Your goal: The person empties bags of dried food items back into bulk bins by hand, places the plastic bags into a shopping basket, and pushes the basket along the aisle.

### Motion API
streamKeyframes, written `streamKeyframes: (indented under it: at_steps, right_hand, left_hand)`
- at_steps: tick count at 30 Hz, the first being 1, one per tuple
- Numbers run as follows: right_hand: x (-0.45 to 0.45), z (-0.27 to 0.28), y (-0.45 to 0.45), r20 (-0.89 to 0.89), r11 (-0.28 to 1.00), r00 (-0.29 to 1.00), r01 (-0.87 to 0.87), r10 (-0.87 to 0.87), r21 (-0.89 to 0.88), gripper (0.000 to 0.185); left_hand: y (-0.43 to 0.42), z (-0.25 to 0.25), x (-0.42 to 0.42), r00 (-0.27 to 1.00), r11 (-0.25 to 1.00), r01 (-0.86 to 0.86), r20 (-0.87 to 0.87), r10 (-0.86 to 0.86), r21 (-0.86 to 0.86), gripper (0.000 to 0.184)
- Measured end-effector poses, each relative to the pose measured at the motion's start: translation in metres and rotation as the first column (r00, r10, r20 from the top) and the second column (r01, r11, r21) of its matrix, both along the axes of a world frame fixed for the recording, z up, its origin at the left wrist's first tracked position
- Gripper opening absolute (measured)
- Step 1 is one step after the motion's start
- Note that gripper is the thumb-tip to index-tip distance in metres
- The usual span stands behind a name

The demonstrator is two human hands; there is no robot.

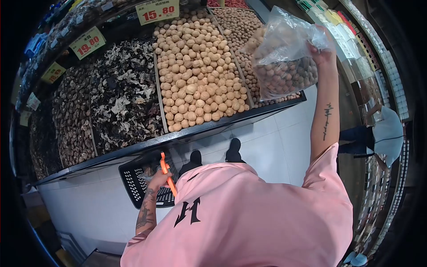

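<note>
My right hand (324,52) is closed on the gathered top of a clear plastic bag (284,42), held up over the bins at the right. Round brown nuts (287,78) fill the bag's lower part, seen through the film. Low at my left side, my left hand (159,179) is wrapped round the orange handle (165,163) of a black shopping basket (129,180). Something in clear plastic lies in the basket, partly hidden by the hand. Below the raised bag is a bin of small brown nuts (240,29), partly covered by it.
Walnuts (200,71) fill the middle bin, with dried black fungus (126,84) and dried mushrooms (73,115) to its left. Price signs (158,11) stand above. A dark ledge (213,127) runs along the display's front. Another person (386,133) stands by the right-hand shelves.
</note>
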State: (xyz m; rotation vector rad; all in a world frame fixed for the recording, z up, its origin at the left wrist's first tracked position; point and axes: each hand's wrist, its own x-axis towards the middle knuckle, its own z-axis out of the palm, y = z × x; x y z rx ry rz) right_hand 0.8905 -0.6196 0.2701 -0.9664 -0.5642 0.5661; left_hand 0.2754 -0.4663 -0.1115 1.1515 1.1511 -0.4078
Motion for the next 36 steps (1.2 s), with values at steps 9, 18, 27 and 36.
streamKeyframes:
  at_steps: [9,18,27,36]
  right_hand:
    - [0.163,-0.208,0.066,0.502,0.411,0.800,0.357,0.329,-0.839,0.028]
    - [0.204,-0.162,0.112,0.692,0.502,0.480,0.476,0.539,-0.722,0.025]
    - [0.183,-0.091,0.176,0.736,0.767,0.580,0.274,0.350,-0.581,0.034]
    - [0.068,0.002,0.173,0.794,0.825,0.253,-0.026,0.552,-0.565,0.031]
  left_hand:
    - [-0.063,-0.035,0.019,0.965,0.790,-0.098,-0.137,0.224,0.605,0.023]
    - [-0.070,-0.001,0.058,0.883,0.764,0.334,-0.467,-0.049,0.552,0.035]
    - [-0.020,0.065,0.106,0.911,0.769,0.368,-0.367,-0.187,0.522,0.051]
    - [0.057,0.262,0.279,0.809,0.440,-0.309,0.476,-0.344,0.843,0.040]
